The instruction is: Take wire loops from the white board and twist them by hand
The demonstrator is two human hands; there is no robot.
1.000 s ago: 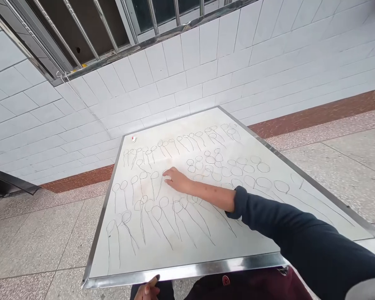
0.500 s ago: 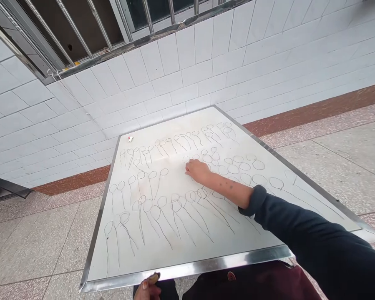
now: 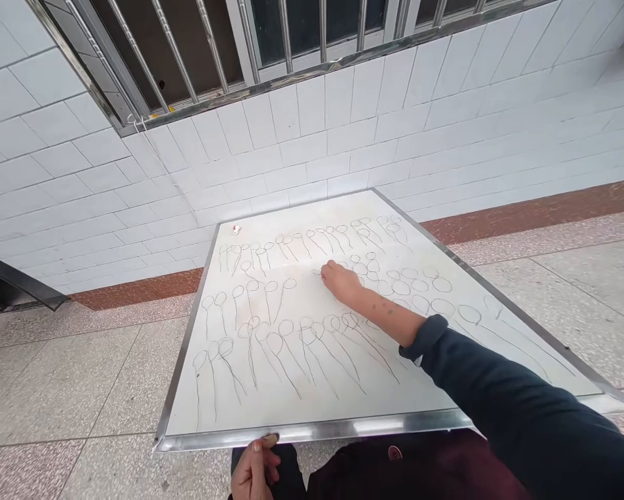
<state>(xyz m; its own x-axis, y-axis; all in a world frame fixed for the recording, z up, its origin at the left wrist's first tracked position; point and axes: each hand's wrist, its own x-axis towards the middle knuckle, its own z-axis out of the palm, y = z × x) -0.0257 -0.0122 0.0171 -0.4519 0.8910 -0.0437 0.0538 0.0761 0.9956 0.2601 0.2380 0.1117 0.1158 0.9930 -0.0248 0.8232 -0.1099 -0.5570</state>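
Rows of thin dark loops with long tails [image 3: 289,377], like hair or fine thread, spread over a white tabletop [image 3: 187,417] with a metal rim. Whether they lie loose or are drawn on cannot be told. My right hand [image 3: 340,281] rests on the middle of the tabletop, its fingers closed and pinched down by a group of small rings [image 3: 395,287]. What is in those fingers is too small to see. At the front rim, my left hand [image 3: 254,470] is closed, thumb against the fingers, with a small brownish thing [image 3: 270,439] at their tips that I cannot make out.
A small white and red object [image 3: 237,229] lies near the far left corner of the tabletop. Behind stands a white tiled wall [image 3: 301,167] with a barred window [image 3: 212,52]. A dark slanted object [image 3: 14,285] is at the left on the speckled floor [image 3: 119,389].
The view has shifted, so the tabletop and wall appear farther right. My right hand stays closed at nearly the same spot among the loops. My left hand stays at the front rim.
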